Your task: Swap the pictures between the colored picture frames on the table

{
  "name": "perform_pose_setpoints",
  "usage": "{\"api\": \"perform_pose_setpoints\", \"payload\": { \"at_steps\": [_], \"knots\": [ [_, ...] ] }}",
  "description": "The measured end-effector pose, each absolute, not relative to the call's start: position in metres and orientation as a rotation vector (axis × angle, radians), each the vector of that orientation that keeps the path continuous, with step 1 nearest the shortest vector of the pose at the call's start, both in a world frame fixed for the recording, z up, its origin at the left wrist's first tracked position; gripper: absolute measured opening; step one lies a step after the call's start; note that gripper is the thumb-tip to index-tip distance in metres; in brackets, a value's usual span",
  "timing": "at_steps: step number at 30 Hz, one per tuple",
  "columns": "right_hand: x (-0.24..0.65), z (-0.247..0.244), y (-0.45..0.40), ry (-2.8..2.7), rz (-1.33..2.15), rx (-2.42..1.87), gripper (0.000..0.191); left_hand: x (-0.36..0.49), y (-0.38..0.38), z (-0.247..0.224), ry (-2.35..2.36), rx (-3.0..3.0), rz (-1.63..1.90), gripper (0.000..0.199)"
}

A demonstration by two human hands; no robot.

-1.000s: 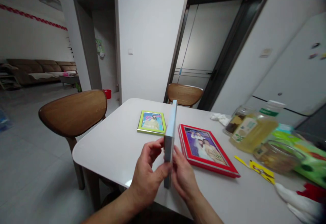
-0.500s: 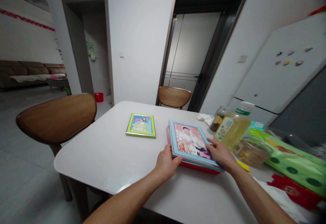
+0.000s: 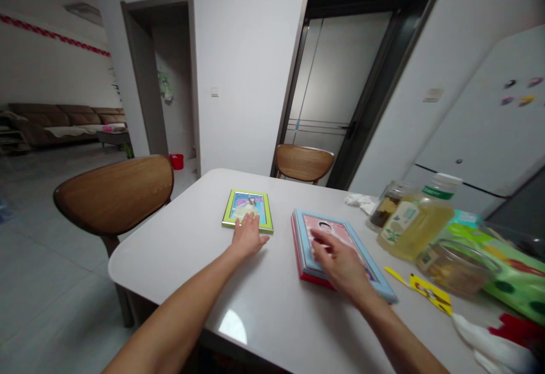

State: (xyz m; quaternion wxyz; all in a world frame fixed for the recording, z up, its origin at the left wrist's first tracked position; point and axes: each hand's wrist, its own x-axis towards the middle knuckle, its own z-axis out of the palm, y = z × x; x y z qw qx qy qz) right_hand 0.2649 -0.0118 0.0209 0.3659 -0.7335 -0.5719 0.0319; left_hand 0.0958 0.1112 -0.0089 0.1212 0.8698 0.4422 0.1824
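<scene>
A green picture frame (image 3: 268, 215) with a picture of a figure in a pale dress lies flat on the white table (image 3: 187, 249). My left hand (image 3: 248, 236) reaches over its near edge with fingers stretched out, gripping nothing. To the right lies a stack of frames, topped by a light blue picture frame (image 3: 357, 240) with a pink picture; red shows at the bottom of the stack. Above that top frame hovers my right hand (image 3: 340, 260), fingers apart and holding nothing, hiding part of the picture.
On the right stand an oil bottle (image 3: 419, 221), a dark-filled jar (image 3: 385, 209) and a clear container (image 3: 455, 269). A yellow item (image 3: 430, 293), white tissue (image 3: 489, 334) and a green pack (image 3: 511, 266) lie nearby. Wooden chairs (image 3: 119, 192) stand at the left and far sides.
Both hands have let go of the stack of frames. My left hand has moved left to the green frame, and my right hand has shifted over the top blue frame. The view has turned slightly left.
</scene>
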Motion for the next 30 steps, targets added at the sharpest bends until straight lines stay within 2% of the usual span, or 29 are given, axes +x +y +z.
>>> {"api": "perform_pose_setpoints", "payload": {
  "at_steps": [2,6,10,16,22,27,30],
  "knots": [
    [0.226,0.014,-0.002,-1.638,0.188,-1.825,0.042,0.081,0.122,-0.013,1.320,2.572,0.470,0.055],
    [0.189,-0.010,0.026,-1.728,0.160,-1.925,0.044,0.057,0.112,-0.020,1.276,2.657,0.409,0.050],
    [0.190,-0.024,0.051,-1.677,0.135,-2.035,0.046,0.048,0.102,-0.020,1.260,2.700,0.440,0.047],
    [0.191,-0.026,0.073,-1.621,0.127,-2.115,0.047,0.053,0.130,-0.017,1.297,2.671,0.418,0.060],
    [0.192,-0.032,0.076,-1.508,0.146,-2.168,0.045,0.043,0.126,-0.015,1.337,2.656,0.404,0.046],
    [0.189,-0.041,0.064,-1.415,0.209,-2.087,0.049,0.027,0.084,-0.017,1.356,2.665,0.445,0.047],
    [0.187,-0.049,0.054,-1.271,0.350,-1.831,0.052,0.027,0.065,-0.019,1.334,2.674,0.478,0.051]
  ]
}}
